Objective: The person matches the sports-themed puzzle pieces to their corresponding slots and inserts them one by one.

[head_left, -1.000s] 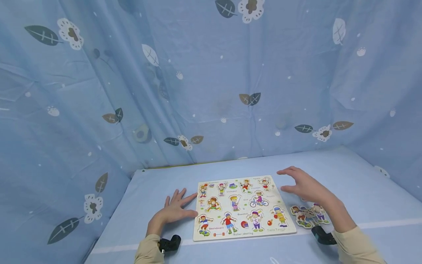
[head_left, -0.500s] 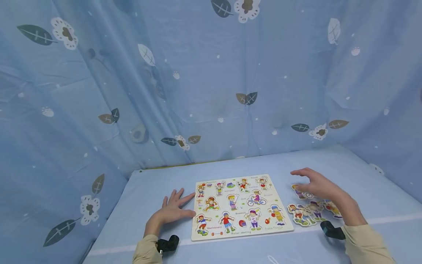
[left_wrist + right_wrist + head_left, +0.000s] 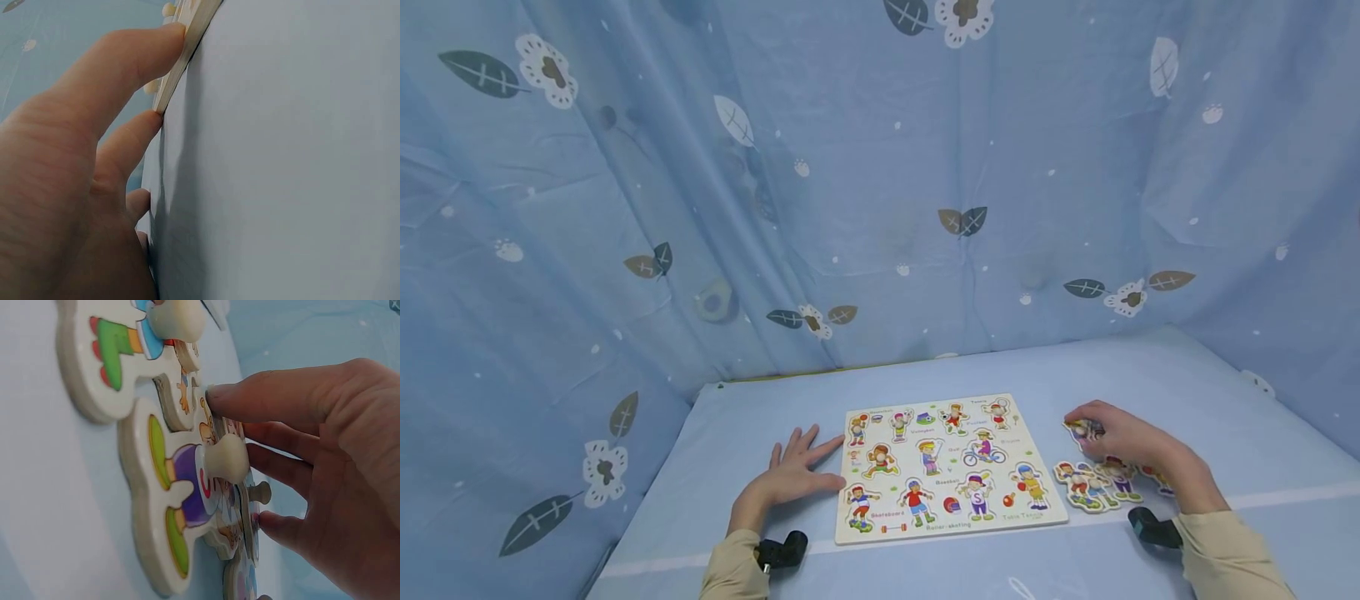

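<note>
A wooden puzzle board (image 3: 951, 468) printed with children playing sports lies flat on the table. My left hand (image 3: 793, 475) rests at its left side with fingers spread; in the left wrist view, its thumb and a fingertip touch the board's edge (image 3: 199, 28). To the board's right, my right hand (image 3: 1123, 435) bends its fingers and thumb around the sides of a knobbed puzzle piece (image 3: 1084, 430), partly hidden by the hand. Closer to me lie several more knobbed pieces, among them a purple-shorted figure (image 3: 194, 481), whose knob stands free of my fingers.
Overlapping puzzle pieces (image 3: 1086, 487) lie beside the board's lower right corner, under and near the right wrist. A blue patterned cloth (image 3: 850, 167) hangs behind and on both sides of the table (image 3: 970, 575). Black cameras sit at both wrists.
My right hand moves right, away from the board, to the loose pieces. Its fingers then close in around the upper piece, which shows a bicycle wheel earlier. The left hand stays at the board.
</note>
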A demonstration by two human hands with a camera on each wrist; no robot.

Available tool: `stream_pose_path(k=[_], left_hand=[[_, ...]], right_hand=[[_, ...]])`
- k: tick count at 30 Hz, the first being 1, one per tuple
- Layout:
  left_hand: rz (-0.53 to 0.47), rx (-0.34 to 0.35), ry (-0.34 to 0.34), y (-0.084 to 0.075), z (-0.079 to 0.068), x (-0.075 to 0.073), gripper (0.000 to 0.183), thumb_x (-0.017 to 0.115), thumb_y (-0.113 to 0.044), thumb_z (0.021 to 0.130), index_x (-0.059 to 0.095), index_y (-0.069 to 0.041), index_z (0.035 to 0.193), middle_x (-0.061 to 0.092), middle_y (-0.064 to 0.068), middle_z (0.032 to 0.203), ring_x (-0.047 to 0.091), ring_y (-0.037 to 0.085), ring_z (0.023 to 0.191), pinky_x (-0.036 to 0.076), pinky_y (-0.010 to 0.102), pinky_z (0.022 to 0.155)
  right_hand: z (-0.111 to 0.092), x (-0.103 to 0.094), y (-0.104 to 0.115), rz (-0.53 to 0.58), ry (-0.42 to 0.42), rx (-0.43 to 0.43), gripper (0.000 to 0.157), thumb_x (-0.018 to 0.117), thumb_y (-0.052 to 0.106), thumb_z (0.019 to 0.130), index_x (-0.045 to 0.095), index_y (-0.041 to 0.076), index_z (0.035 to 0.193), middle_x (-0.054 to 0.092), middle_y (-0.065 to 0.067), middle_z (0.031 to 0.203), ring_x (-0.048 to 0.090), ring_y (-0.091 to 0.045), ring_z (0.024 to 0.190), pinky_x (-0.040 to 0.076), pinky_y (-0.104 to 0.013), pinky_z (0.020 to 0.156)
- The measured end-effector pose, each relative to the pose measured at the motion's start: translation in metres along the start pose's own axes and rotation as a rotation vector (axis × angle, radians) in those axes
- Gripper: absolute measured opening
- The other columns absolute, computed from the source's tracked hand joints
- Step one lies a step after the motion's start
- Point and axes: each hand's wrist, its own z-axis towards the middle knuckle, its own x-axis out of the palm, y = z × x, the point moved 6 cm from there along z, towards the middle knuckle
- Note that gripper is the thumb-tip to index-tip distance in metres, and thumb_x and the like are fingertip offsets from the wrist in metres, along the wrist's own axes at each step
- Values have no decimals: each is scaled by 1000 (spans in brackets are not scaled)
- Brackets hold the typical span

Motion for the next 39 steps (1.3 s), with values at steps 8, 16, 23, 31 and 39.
stream_pose_path(k=[8, 16, 23, 31, 39], left_hand=[[12, -9, -3, 2, 0, 1, 81, 75, -56, 75, 49, -27, 147, 19, 19, 163, 1, 45, 150, -4, 66, 117], [9, -6, -4, 2, -1, 1, 81, 75, -55, 76, 49, -27, 147, 20, 19, 163, 1, 45, 150, -4, 66, 117], [-1, -2, -4, 1, -2, 0, 81, 76, -54, 75, 49, -27, 147, 20, 20, 163, 1, 45, 150, -4, 67, 116], [-3, 0, -5, 2, -1, 1, 81, 76, -54, 75, 50, -27, 147, 20, 20, 163, 1, 45, 150, -5, 66, 117], [-6, 9, 0, 4, 1, 2, 81, 75, -56, 75, 49, -28, 147, 19, 19, 163, 0, 45, 150, -5, 66, 117]], right_hand=[[2, 2, -2, -7, 4, 9, 51, 71, 14, 84, 59, 2, 132, 40, -32, 142, 49, -42, 116, 45, -59, 93], [3, 2, -3, -27, -5, -14, 49, 72, 22, 87, 61, 3, 130, 43, -31, 140, 47, -47, 120, 43, -64, 96], [4, 2, -1, -41, -13, -36, 49, 73, 26, 87, 63, 2, 128, 45, -30, 137, 49, -44, 117, 45, -62, 94], [4, -1, 0, -52, -16, -19, 51, 74, 27, 86, 62, 3, 130, 44, -30, 139, 48, -46, 120, 44, -63, 95], [3, -2, 4, -49, -26, -24, 50, 74, 25, 85, 63, 4, 129, 42, -31, 140, 43, -50, 124, 41, -67, 97]])
